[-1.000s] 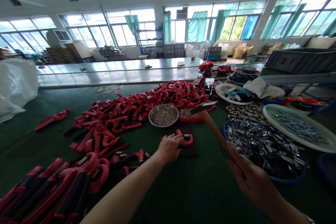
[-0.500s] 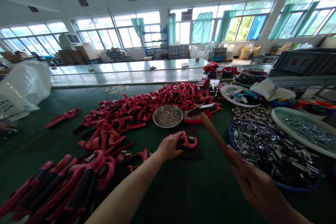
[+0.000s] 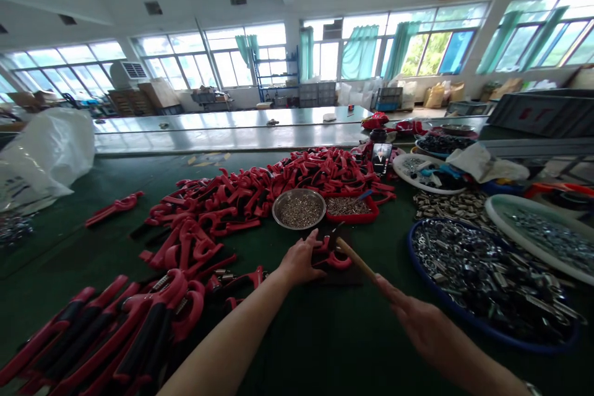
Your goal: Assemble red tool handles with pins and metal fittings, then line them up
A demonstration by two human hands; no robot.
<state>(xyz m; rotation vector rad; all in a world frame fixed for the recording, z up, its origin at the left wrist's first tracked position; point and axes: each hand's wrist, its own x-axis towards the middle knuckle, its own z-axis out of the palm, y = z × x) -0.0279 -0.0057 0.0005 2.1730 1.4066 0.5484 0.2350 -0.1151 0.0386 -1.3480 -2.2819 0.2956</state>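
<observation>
My left hand steadies a red hook-jawed hand tool on a dark pad, index finger stretched along its far side, thumb nearer me. Part of the tool is hidden by that hand and by the hammer. Gripped in my right hand is a hammer with a wooden handle; its head is down at the tool and blurred, so I cannot tell whether it touches. Just beyond lie a metal bowl of small metal pieces and a red tray of pins or rivets.
A heap of red tool parts spreads behind my left hand, with black-handled tools at front left. To the right stand a blue basin of metal parts and a pale green tray. A phone stands upright at the heap's edge.
The hammer has swung down and left from above the red tray onto the tool's area. My right hand moved left with it; my left hand stays at the tool.
</observation>
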